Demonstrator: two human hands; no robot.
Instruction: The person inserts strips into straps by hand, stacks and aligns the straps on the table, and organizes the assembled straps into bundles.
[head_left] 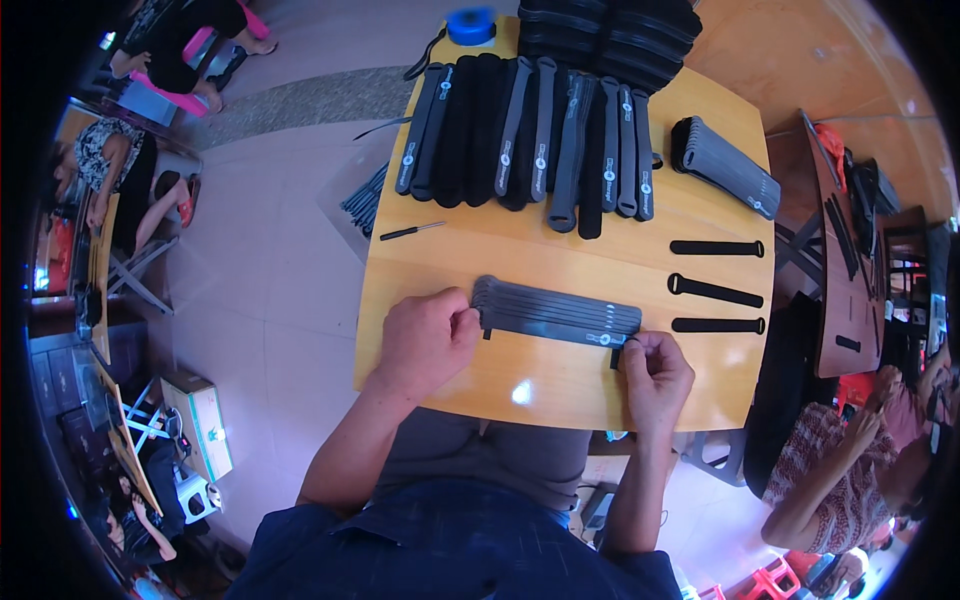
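A fanned stack of grey hook-and-loop straps (560, 310) lies across the table before me, its loop ends to the left. Short black tabs show below its near edge at both ends. My left hand (430, 335) is closed, thumb and fingers pinching at the stack's left end. At the near right corner my right hand (657, 372) pinches the stack's edge between thumb and fingers. To the right, three single black straps (716, 248) lie apart. Behind my hands runs a row of bundled grey and black straps (520, 140).
A small screwdriver (410, 231) lies left on the wooden table (570, 392). A grey strap bundle (727, 168) sits far right. At the back are a black strap pile (610, 40) and a blue round object (470, 27). Other people work at tables on both sides.
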